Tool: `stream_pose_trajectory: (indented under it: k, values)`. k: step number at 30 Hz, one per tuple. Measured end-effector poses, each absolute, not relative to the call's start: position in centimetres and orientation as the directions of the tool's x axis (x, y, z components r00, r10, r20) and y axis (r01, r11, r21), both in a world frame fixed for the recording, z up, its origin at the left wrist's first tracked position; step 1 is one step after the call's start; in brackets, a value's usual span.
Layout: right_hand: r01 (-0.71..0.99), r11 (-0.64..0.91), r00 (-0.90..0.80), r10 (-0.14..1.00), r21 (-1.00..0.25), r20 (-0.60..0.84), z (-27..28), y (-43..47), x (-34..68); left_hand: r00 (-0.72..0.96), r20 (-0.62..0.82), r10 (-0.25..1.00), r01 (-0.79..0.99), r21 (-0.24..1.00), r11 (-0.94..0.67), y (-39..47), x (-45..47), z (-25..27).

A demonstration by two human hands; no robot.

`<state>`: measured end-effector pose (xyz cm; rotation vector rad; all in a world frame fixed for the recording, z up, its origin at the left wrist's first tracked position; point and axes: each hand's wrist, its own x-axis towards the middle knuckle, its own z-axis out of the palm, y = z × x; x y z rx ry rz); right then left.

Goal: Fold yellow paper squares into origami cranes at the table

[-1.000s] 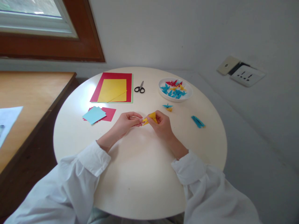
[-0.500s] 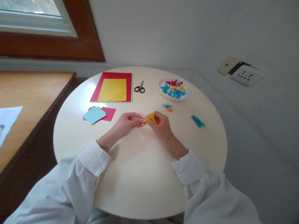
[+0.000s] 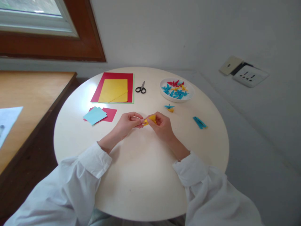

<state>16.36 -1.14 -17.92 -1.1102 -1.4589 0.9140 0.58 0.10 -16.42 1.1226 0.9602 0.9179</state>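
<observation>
A small folded yellow paper piece (image 3: 150,119) is pinched between both hands above the middle of the round cream table (image 3: 141,175). My left hand (image 3: 128,123) grips its left tip with thumb and fingers. On the right side, my right hand (image 3: 162,126) closes over it and hides part of the paper. Both wrists come out of white sleeves.
Red and yellow sheets (image 3: 113,88) lie at the back left, with light blue and red squares (image 3: 98,115) nearer. Black scissors (image 3: 140,88) lie behind. A white dish (image 3: 189,94) holds several paper cranes. A small blue-yellow crane (image 3: 169,108) and a blue folded piece (image 3: 199,122) lie to the right.
The yellow piece has shrunk in view as the fingers of both hands closed tighter on it. The hands stay in the same place.
</observation>
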Motion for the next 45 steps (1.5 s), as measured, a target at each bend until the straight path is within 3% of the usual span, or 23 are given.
stream_pose_trajectory:
  k: [13, 21, 28, 36, 45]
  values:
    - [0.189, 0.331, -0.052, 0.943, -0.924, 0.327, -18.1, -1.18, 16.21, 0.314, -0.148, 0.938, -0.113, 0.975, 0.191, 0.0, 0.68, -16.53]
    - [0.415, 0.356, -0.002, 0.921, -0.837, 0.39, -18.25, -0.65, 16.49, 0.168, -0.106, 0.98, -0.07, 0.99, 0.12, -0.41, 1.2, -15.83]
    - [0.373, 0.36, 0.008, 0.92, -0.855, 0.391, -18.53, -0.59, 16.45, 0.141, -0.091, 0.986, -0.06, 0.993, 0.1, -0.44, 1.3, -15.75]
    - [0.359, 0.393, -0.01, 0.909, -0.847, 0.418, -18.54, -0.75, 16.39, 0.231, -0.107, 0.967, -0.113, 0.984, 0.136, -0.59, 1.29, -15.73]
    - [0.354, 0.413, -0.011, 0.899, -0.839, 0.438, -18.35, -0.78, 16.29, 0.179, -0.116, 0.977, -0.146, 0.979, 0.143, -0.55, 1.36, -16.1]
